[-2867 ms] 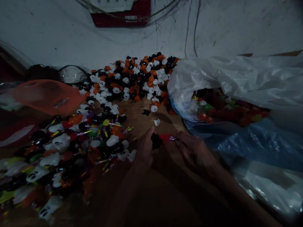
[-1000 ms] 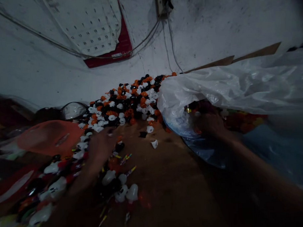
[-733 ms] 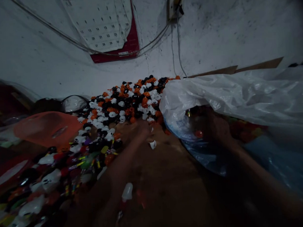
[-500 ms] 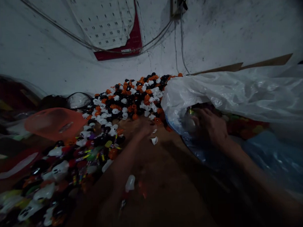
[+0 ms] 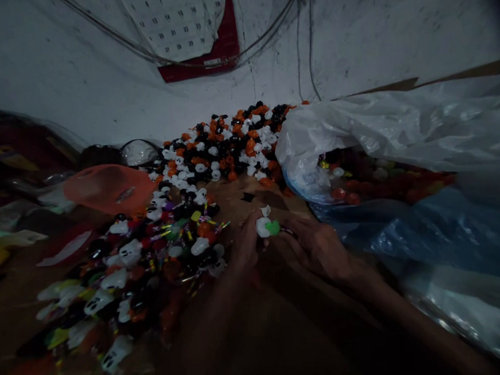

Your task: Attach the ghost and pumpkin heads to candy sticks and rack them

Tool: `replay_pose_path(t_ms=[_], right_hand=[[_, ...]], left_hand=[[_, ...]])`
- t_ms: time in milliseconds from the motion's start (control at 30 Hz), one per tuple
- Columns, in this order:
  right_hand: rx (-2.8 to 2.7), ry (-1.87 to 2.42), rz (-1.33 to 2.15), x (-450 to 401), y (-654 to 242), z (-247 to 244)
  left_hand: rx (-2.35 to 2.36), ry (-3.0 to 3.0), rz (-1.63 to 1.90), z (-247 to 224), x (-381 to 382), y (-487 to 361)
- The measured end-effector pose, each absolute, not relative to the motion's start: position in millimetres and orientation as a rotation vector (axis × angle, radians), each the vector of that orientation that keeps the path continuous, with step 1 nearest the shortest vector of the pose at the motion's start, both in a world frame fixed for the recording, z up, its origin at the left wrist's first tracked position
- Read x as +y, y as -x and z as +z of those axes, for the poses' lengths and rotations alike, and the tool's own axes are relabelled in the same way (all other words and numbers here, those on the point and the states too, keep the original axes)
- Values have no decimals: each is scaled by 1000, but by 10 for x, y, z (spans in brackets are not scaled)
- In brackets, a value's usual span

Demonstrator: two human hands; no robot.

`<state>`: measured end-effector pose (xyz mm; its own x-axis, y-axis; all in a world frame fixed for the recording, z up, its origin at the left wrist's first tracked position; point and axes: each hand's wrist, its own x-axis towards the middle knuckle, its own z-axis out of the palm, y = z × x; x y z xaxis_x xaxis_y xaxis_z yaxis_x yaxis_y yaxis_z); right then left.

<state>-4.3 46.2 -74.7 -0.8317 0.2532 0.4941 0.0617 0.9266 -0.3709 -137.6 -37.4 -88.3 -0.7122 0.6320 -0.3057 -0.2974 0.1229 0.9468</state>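
Observation:
Over the brown tabletop (image 5: pixel 242 193) my two hands are close together. My left hand (image 5: pixel 247 239) is closed on a small rounded white plastic piece (image 5: pixel 262 227), at its fingertips. Against the white piece lies a small bright green piece (image 5: pixel 272 227). A thin dark stick runs from the green piece toward my right hand (image 5: pixel 324 248), whose fingers are bent and closed around it; the fingertips are dim. A little white cup-shaped piece (image 5: pixel 266 210) shows just beyond my left fingertips; whether it is held I cannot tell.
White, orange and black plastic pieces (image 5: pixel 219 145) are heaped by the wall. Ghost-faced pieces and striped sticks (image 5: pixel 129 254) spread on the left, near an orange plastic sheet (image 5: pixel 106 187). At right lies an opened plastic bag (image 5: pixel 379 117) with red and orange pieces inside.
My right hand has come out of the plastic bag and moved left to meet my left hand. The green piece now shows between them. The view has tilted down slightly.

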Motion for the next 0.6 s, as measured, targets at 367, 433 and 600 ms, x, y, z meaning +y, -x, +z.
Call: replay_pose_path(t_ms=[367,433,600], right_hand=[[-2896,358,130,270,-110,-466],[-2901,386,96,267,-134,-538],[-2720,416,181,223,-216,-745]], left_hand=[[2089,-1017,1550,-752,-424,1258],[2115,-1069,1506,-724,-408,1211],[2015,-1079,1463,-809,-439,1093]])
